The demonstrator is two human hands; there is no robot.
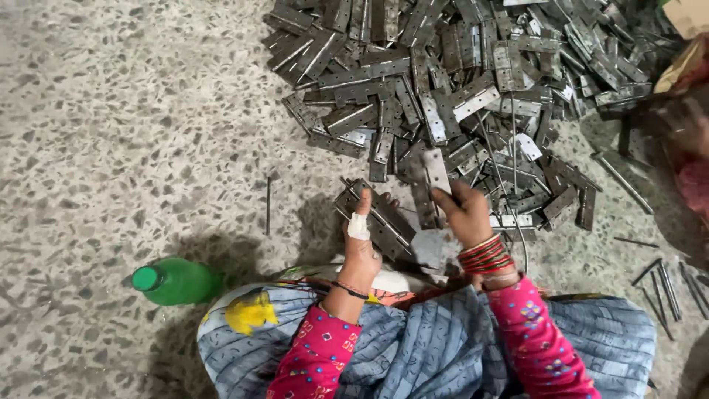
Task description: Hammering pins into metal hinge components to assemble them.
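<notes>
Green plastic bottle (176, 281) is noted at nine o'clock. Left hand (360, 247), thumb bandaged, is closed on a dark hinge (377, 218). Right hand (464, 213) pinches an upright hinge (430, 186), long axis toward twelve, the hinge pile (473, 81) beyond.
</notes>
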